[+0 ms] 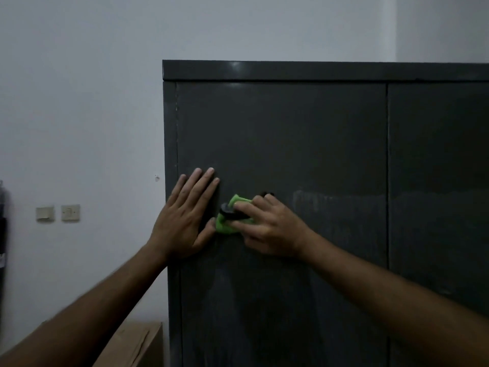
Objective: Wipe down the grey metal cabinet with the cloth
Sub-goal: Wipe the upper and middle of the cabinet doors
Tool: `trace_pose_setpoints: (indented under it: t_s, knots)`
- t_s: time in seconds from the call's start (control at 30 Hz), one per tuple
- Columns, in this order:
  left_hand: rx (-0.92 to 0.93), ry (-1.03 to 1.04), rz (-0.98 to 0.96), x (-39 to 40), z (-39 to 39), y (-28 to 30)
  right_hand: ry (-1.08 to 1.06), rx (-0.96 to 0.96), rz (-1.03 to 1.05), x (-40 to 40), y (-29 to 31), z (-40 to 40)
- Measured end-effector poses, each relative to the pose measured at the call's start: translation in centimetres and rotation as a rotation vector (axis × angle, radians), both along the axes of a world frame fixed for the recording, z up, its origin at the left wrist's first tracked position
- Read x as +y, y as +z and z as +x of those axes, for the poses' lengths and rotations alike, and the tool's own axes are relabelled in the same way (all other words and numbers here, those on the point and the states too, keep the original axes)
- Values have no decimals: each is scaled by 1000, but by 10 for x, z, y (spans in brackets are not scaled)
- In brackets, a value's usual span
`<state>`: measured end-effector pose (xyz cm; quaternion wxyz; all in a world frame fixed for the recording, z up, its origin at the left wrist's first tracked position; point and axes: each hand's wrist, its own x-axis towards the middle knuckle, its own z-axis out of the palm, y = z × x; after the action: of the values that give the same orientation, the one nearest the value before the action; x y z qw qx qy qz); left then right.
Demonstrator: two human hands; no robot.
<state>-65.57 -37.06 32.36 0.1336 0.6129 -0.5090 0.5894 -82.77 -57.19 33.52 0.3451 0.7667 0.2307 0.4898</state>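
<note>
A tall dark grey metal cabinet [304, 133] fills the right half of the head view, its two doors shut. My left hand [185, 218] lies flat on the left door with straight fingers pointing up. Just to its right, my right hand [267, 226] presses a bright green cloth [229, 223] against the same door, fingers curled over it. A small dark part, perhaps a strap or handle, shows on the cloth. Faint wipe streaks mark the door to the right of my right hand.
A white wall [79, 102] stands left of the cabinet, with two wall switches [58, 213] at hand height. A brown cardboard box [137, 345] sits low beside the cabinet. A dark object [2, 234] hangs at the far left edge.
</note>
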Motion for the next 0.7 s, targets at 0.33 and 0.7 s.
trace_pose_setpoints:
  t_s: [0.33,0.7]
  knots:
    - [-32,61,-8,1,2,1,-31,-125,181,-25,-42,-20]
    - [-31,75,4,1,2,0,-56,-194,305,-37,-55,-32]
